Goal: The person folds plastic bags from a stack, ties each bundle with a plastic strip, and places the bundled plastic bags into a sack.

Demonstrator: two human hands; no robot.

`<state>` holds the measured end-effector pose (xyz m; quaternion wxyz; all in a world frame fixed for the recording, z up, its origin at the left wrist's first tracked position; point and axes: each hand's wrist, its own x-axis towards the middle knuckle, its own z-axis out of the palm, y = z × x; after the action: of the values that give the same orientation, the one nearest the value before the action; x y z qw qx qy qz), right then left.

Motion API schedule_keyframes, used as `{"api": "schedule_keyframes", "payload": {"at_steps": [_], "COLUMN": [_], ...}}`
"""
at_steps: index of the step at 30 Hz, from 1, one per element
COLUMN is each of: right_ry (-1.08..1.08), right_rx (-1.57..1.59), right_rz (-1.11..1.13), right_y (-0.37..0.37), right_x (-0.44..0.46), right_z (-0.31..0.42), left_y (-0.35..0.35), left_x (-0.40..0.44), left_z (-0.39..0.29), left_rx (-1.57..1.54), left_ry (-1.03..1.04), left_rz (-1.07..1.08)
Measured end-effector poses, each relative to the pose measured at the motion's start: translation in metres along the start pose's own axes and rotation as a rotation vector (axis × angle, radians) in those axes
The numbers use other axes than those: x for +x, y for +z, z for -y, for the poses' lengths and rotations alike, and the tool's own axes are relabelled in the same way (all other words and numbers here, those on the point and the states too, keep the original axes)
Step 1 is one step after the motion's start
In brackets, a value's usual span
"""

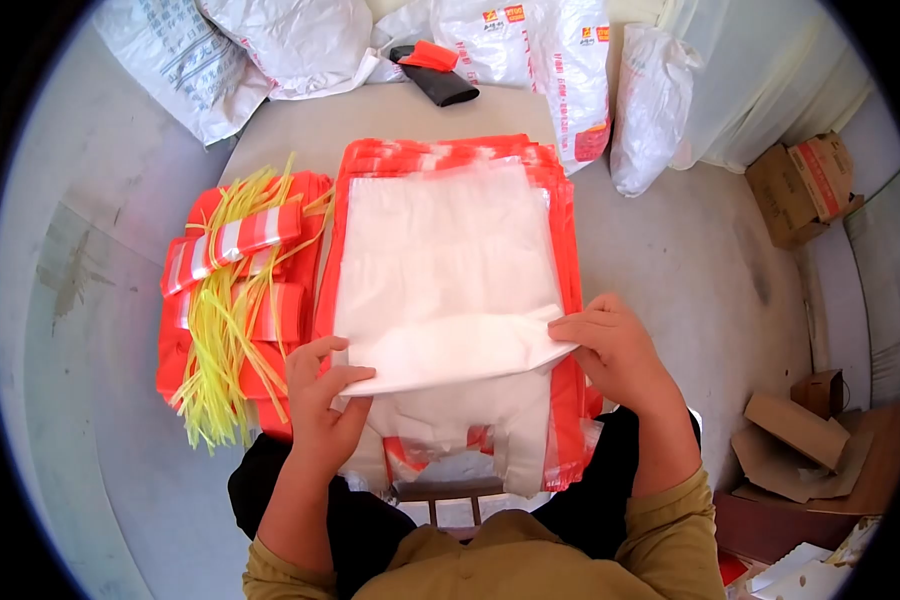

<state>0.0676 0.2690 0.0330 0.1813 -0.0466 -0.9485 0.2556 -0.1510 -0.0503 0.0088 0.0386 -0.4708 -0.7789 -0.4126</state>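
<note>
A translucent white plastic bag [440, 250] lies spread on a stack of red-and-clear plastic bags [568, 270]. A whiter folded band crosses its lower part, and handle-like strips hang toward my lap. My left hand [322, 400] pinches the band's left end between thumb and fingers. At the right end, my right hand [615, 352] grips the band's corner, its fingers closed over the edge. Left of the stack are folded red bag bundles [235, 240], with loose yellow plastic strips [215, 350] draped across them.
The stack rests on a beige table [300, 125]. Along the far side stand stuffed white sacks [295, 45], with a black-and-red item [438, 80] beside them. Cardboard boxes [800, 190] sit far right, and an opened carton [790, 445] lies at lower right.
</note>
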Motion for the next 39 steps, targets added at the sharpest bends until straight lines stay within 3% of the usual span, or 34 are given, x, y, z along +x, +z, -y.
{"api": "schedule_keyframes", "payload": {"at_steps": [2, 4, 7, 8, 14, 20, 32, 39], "right_ry": [-0.002, 0.142, 0.431, 0.539, 0.581, 0.707, 0.684, 0.618], "right_rx": [0.067, 0.244, 0.545, 0.651, 0.76, 0.56, 0.58, 0.585], "right_rz": [0.0, 0.014, 0.016, 0.014, -0.165, -0.202, -0.224, -0.03], "right_y": [-0.007, -0.008, -0.003, 0.0, 0.03, 0.059, 0.062, 0.031], "right_x": [0.002, -0.002, -0.004, -0.005, 0.016, 0.036, 0.035, 0.018], "right_z": [0.001, 0.0, -0.003, -0.004, -0.008, -0.028, -0.029, -0.003], "left_y": [-0.002, 0.004, 0.004, 0.005, 0.021, 0.036, 0.033, 0.035], "left_x": [-0.002, -0.003, -0.009, -0.011, 0.009, 0.026, 0.019, 0.019], "left_z": [0.004, 0.009, -0.006, -0.002, 0.005, 0.027, 0.013, 0.02], "left_rx": [-0.224, -0.553, -0.689, -0.658, -0.508, -0.45, -0.302, -0.248], "left_ry": [-0.031, -0.123, -0.405, -0.415, -0.486, -0.569, -0.502, -0.514], "left_rz": [0.035, 0.064, 0.055, 0.032, -0.158, -0.145, -0.112, -0.132]}}
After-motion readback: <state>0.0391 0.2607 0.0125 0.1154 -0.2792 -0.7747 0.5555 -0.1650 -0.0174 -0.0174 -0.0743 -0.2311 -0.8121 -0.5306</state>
